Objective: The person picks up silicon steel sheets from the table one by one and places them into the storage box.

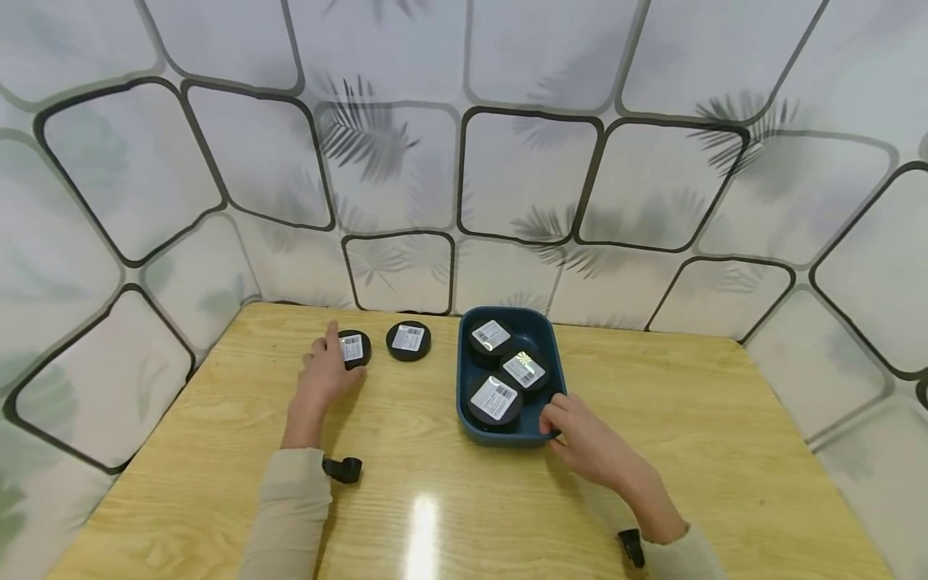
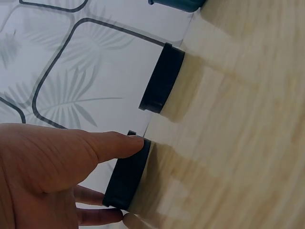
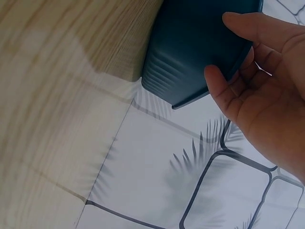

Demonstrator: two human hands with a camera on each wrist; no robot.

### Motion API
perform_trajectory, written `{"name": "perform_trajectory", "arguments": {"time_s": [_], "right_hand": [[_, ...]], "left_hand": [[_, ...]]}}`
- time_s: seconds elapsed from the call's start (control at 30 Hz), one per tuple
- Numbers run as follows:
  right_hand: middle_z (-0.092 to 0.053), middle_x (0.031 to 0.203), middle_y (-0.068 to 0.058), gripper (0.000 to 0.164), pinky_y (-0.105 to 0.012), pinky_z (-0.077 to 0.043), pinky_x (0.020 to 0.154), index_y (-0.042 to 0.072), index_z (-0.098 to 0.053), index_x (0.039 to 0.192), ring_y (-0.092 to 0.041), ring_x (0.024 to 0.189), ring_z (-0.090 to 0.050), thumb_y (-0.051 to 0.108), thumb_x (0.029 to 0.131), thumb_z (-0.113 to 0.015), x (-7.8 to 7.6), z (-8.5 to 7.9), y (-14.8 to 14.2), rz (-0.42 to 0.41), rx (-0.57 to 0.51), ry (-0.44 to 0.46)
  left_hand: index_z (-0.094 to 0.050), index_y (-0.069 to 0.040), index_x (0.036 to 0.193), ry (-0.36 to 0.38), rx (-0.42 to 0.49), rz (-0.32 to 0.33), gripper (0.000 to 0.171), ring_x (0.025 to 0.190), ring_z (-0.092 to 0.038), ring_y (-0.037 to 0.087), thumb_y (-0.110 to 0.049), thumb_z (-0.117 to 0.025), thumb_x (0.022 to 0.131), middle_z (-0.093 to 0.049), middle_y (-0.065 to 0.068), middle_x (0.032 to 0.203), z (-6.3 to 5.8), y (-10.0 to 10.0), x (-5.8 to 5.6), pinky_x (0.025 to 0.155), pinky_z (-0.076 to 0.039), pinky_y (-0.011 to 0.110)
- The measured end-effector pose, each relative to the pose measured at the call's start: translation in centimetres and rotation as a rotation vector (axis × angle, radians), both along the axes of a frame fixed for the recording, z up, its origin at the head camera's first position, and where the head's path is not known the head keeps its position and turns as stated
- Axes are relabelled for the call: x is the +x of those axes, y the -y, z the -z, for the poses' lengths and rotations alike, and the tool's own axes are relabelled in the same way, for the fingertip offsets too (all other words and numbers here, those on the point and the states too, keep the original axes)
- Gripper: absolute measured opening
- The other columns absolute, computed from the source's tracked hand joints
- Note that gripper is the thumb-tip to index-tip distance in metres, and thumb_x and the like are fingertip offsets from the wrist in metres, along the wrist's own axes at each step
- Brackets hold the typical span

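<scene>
My left hand [image 1: 324,376] reaches round a flat round black container [image 1: 352,347] with a white barcode label on top. In the left wrist view the thumb lies at one edge of this container [image 2: 127,174] and fingertips touch the opposite edge; it rests on the table. A second such container [image 1: 408,341] lies just to the right. My right hand [image 1: 589,439] grips the near right corner of a dark blue bin [image 1: 507,439], its fingers over the rim and the thumb outside. Inside the bin lie three more black labelled containers [image 1: 496,400].
The light wooden table [image 1: 406,451] runs back to a pale curtain [image 1: 406,270] with a dark grid and leaf print, which also closes off both sides. The bin stands near the back edge. A small black device [image 1: 342,469] sits at the left wrist, another [image 1: 631,548] at the right.
</scene>
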State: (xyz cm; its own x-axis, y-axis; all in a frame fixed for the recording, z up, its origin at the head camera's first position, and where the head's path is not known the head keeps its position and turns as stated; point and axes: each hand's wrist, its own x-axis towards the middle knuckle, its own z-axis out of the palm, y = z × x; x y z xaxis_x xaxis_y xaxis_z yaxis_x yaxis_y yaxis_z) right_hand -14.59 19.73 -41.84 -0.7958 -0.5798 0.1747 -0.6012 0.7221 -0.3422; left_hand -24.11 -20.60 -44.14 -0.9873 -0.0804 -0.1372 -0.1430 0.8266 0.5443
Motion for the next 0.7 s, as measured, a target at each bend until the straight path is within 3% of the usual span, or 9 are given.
{"name": "perform_trajectory", "arguments": {"time_s": [0.37,0.7], "right_hand": [[-0.044,0.087,0.006,0.029,-0.029,-0.043,0.074,0.015,-0.055,0.083,-0.012,0.084,-0.039,-0.007,0.079,-0.074,0.1,0.3,0.9,-0.007,-0.013,0.023],[-0.044,0.086,0.007,0.030,-0.029,-0.043,0.073,0.016,-0.055,0.083,-0.012,0.084,-0.040,-0.006,0.079,-0.074,0.1,0.2,0.1,0.009,-0.002,0.027]], "left_hand": [[-0.001,-0.002,0.157,-0.019,-0.060,-0.041,0.090,0.127,-0.031,0.062,-0.028,-0.062,0.096,-0.022,0.040,0.147,0.5,0.9,0.3,0.094,-0.032,0.075],[-0.005,-0.001,0.156,-0.050,-0.055,-0.051,0.089,0.126,-0.032,0.060,-0.026,-0.063,0.093,-0.026,0.042,0.143,0.8,-0.2,0.3,0.096,-0.034,0.072]]}}
